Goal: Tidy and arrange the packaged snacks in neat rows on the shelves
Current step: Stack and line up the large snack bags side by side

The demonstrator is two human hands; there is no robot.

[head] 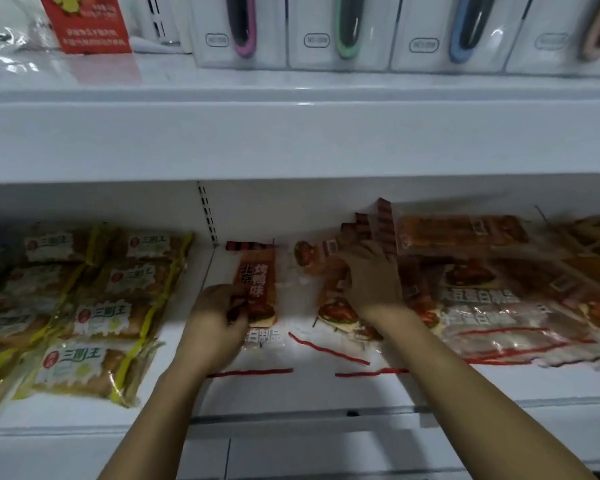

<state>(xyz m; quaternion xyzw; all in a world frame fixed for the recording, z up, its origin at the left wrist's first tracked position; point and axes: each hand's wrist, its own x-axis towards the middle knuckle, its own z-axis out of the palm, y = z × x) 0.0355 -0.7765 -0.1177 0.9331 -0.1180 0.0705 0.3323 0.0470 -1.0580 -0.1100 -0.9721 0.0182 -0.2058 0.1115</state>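
On the lower white shelf [291,393] lies a clear snack pack with an orange label [258,282], and my left hand [215,327] pinches its left edge with curled fingers. To its right sits a second clear pack with red and orange printing [329,306]. My right hand [371,278] lies on this pack and on the orange-red packets [368,226] fanned up behind it; its fingers look curled over them. Further right, several similar clear packs [482,306] overlap loosely.
Yellow-trimmed sandwich packs [94,317] fill the left of the lower shelf in rows. The upper shelf [291,98] holds white boxes with coloured ovals [343,32] and a red card [87,22]. A slotted upright [207,213] splits the back wall.
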